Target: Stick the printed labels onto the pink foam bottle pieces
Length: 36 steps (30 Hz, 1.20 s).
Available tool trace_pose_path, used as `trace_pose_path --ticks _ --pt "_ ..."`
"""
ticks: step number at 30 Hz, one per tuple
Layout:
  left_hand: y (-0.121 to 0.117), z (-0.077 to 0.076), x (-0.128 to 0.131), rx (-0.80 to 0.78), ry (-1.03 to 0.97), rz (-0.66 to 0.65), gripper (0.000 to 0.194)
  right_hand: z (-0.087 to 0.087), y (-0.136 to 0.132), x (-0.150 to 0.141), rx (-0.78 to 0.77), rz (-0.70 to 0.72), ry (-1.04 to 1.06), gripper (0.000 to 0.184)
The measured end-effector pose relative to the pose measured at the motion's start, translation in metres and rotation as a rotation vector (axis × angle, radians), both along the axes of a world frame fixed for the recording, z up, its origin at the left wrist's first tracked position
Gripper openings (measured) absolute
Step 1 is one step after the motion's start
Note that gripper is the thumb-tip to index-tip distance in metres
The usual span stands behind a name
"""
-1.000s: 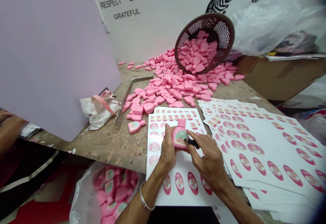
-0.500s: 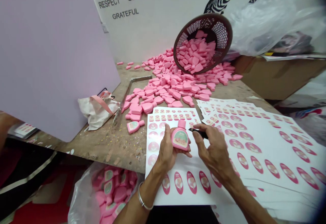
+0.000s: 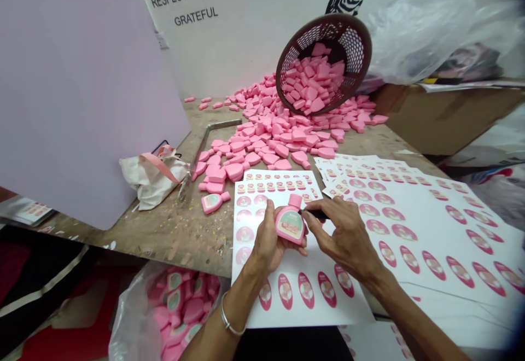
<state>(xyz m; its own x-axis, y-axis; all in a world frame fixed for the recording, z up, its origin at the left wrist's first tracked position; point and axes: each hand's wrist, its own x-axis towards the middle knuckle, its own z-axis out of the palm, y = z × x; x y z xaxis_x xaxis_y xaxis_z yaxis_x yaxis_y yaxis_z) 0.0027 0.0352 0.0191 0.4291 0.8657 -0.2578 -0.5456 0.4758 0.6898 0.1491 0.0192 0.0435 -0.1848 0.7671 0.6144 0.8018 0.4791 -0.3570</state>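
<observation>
My left hand (image 3: 270, 240) is closed around a small pink bottle (image 3: 292, 224), tilted a little, with a green and cream label on its front. In my right hand (image 3: 344, 232) a slim black tool (image 3: 315, 214) is pinched between thumb and fingers. Its tip reaches the right edge of the bottle; I cannot make out its exact kind. Beneath both hands lies a white sticker sheet (image 3: 283, 314) with rows of pink oval labels. One labelled pink bottle (image 3: 213, 202) rests on the table, left of the sheet.
A tipped brown basket (image 3: 365, 49) spills many pink bottles (image 3: 283, 131) across the table (image 3: 197, 240). A bent metal bar (image 3: 200, 150) and a white cloth bag (image 3: 150, 183) lie left. Sticker sheets (image 3: 435, 224) spread right. Below, a plastic bag (image 3: 131, 306) holds labelled bottles.
The black tool in my right hand has moved left, from just beside the bottle to its right edge. My left hand still holds the bottle. The view has shifted slightly.
</observation>
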Motion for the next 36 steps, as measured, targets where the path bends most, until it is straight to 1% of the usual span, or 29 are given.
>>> trace_pose_path --ticks 3,6,8,11,13,14,15,18,19,20,22,23,24,25,26,28,30,31,33,34,35,36 --pt "0.000 0.001 0.000 -0.031 -0.012 -0.031 0.064 -0.001 0.002 0.002 -0.002 -0.001 -0.018 0.010" --pt "-0.002 0.002 0.003 -0.053 -0.024 -0.046 0.062 -0.005 0.002 0.001 0.057 -0.075 -0.053 0.013" --pt "-0.002 0.002 0.005 -0.056 -0.017 -0.037 0.061 -0.009 0.001 -0.001 0.073 -0.149 -0.068 0.027" --pt "-0.002 0.001 0.006 -0.067 0.012 -0.008 0.061 -0.012 -0.002 -0.001 0.033 -0.274 -0.121 0.052" --pt "-0.002 0.000 0.005 -0.075 0.026 0.019 0.061 -0.011 -0.003 0.000 0.011 -0.375 -0.151 0.061" --pt "-0.003 -0.001 0.004 -0.080 0.028 0.025 0.060 -0.011 -0.004 -0.001 -0.002 -0.388 -0.141 0.065" --pt "-0.004 -0.001 0.004 -0.084 0.029 0.025 0.060 -0.010 -0.004 -0.002 -0.029 -0.358 -0.109 0.069" --pt "-0.011 -0.001 0.007 -0.092 0.029 0.020 0.057 -0.014 -0.003 -0.011 -0.176 -0.129 0.073 0.084" --pt "-0.015 0.000 0.008 -0.086 0.032 0.013 0.058 -0.016 0.000 -0.014 -0.234 -0.080 0.137 0.088" --pt "-0.019 0.000 0.008 -0.074 0.041 0.002 0.059 -0.019 0.003 -0.016 -0.295 -0.060 0.194 0.089" --pt "-0.029 0.001 0.002 -0.048 0.101 -0.050 0.063 -0.026 0.011 -0.014 -0.394 -0.088 0.286 0.087" --pt "-0.032 0.001 -0.005 -0.031 0.164 -0.064 0.063 -0.029 0.015 -0.009 -0.422 -0.122 0.311 0.081" --pt "-0.034 0.000 -0.016 -0.007 0.256 -0.045 0.060 -0.031 0.017 -0.002 -0.433 -0.173 0.317 0.074" --pt "-0.034 -0.002 -0.030 0.025 0.380 0.009 0.056 -0.033 0.017 0.006 -0.438 -0.236 0.296 0.067" --pt "-0.031 -0.004 -0.047 0.068 0.526 0.094 0.052 -0.034 0.016 0.015 -0.438 -0.314 0.248 0.060" --pt "-0.021 -0.009 -0.084 0.179 0.884 0.304 0.049 -0.035 0.008 0.028 -0.475 -0.451 0.082 0.049" --pt "-0.009 -0.015 -0.115 0.326 1.229 0.433 0.048 -0.036 -0.004 0.035 -0.539 -0.509 -0.108 0.044" --pt "-0.005 -0.017 -0.125 0.421 1.398 0.513 0.047 -0.038 -0.009 0.036 -0.546 -0.522 -0.186 0.042" --pt "-0.002 -0.022 -0.132 0.616 1.678 0.691 0.045 -0.041 -0.017 0.033 -0.518 -0.547 -0.287 0.040" --pt "-0.005 -0.024 -0.130 0.715 1.763 0.747 0.043 -0.044 -0.020 0.032 -0.491 -0.565 -0.311 0.040" --pt "-0.009 -0.027 -0.124 0.800 1.810 0.754 0.041 -0.047 -0.022 0.031 -0.466 -0.578 -0.324 0.039" --pt "-0.015 -0.030 -0.116 0.862 1.828 0.703 0.038 -0.050 -0.024 0.031 -0.450 -0.581 -0.330 0.038"
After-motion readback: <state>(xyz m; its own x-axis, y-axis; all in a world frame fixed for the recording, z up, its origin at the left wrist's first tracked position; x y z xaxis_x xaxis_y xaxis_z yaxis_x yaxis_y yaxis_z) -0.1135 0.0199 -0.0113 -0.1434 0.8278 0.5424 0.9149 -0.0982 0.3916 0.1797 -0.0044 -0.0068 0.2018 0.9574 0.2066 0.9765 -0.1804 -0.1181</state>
